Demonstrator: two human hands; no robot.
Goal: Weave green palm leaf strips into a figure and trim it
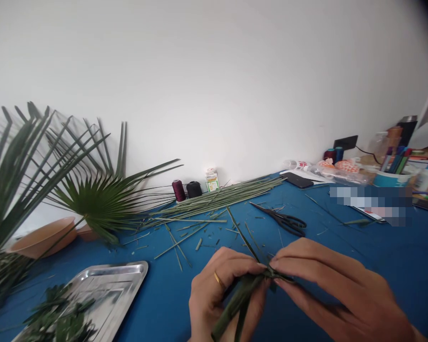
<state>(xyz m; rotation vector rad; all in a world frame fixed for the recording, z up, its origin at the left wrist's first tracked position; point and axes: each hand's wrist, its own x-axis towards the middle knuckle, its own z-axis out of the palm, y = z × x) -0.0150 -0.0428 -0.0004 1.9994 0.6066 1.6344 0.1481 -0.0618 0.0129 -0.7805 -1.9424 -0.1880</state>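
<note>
Both hands meet low in the head view, over the blue table, around a bundle of green palm leaf strips [237, 304]. My left hand [221, 282], with a ring on one finger, is closed around the bundle, and leaf ends stick out below it. Thumb and fingertips of my right hand [337, 285] pinch the leaf strips where they cross or fold between the two hands. One thin strip [242, 235] points up and away from there. How the strips are joined is partly hidden by the fingers. Black scissors [285, 220] lie beyond my hands.
At left stand large palm fans [96, 204], a peach-coloured bowl [44, 237] and a metal tray [128, 280] holding leaf pieces. Cut strips [231, 194] line the wall beside thread spools [179, 191]. A phone [297, 180] and a pen cup [392, 179] are at right.
</note>
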